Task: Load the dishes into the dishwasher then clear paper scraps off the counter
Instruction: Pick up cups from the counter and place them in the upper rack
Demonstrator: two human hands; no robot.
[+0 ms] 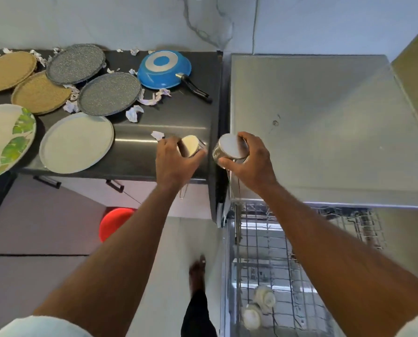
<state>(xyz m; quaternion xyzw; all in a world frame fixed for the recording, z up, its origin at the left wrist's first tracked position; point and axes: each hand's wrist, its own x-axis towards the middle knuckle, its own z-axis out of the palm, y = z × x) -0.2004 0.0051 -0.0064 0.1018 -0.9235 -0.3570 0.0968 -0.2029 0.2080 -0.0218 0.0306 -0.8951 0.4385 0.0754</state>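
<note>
My left hand (172, 161) grips a small upturned steel cup (191, 145) at the counter's right front corner. My right hand (248, 159) grips a second upturned steel cup (231, 147) over the gap beside the dishwasher. The dark counter (169, 117) holds two tan plates (8, 70), two speckled grey plates (108, 93), a pale plate (76, 142), a leaf-patterned plate (6, 137) and an upturned blue pan (164, 69). Crumpled paper scraps (134, 113) lie among them. The open dishwasher's wire rack (276, 251) shows below, with two white cups (259, 305) in it.
The dishwasher's steel top (312, 117) spreads to the right of the counter. A red round object (113, 222) sits on the floor under the counter. My foot (198, 271) stands on the pale floor beside the rack. Cabinet handles (115, 186) project under the counter edge.
</note>
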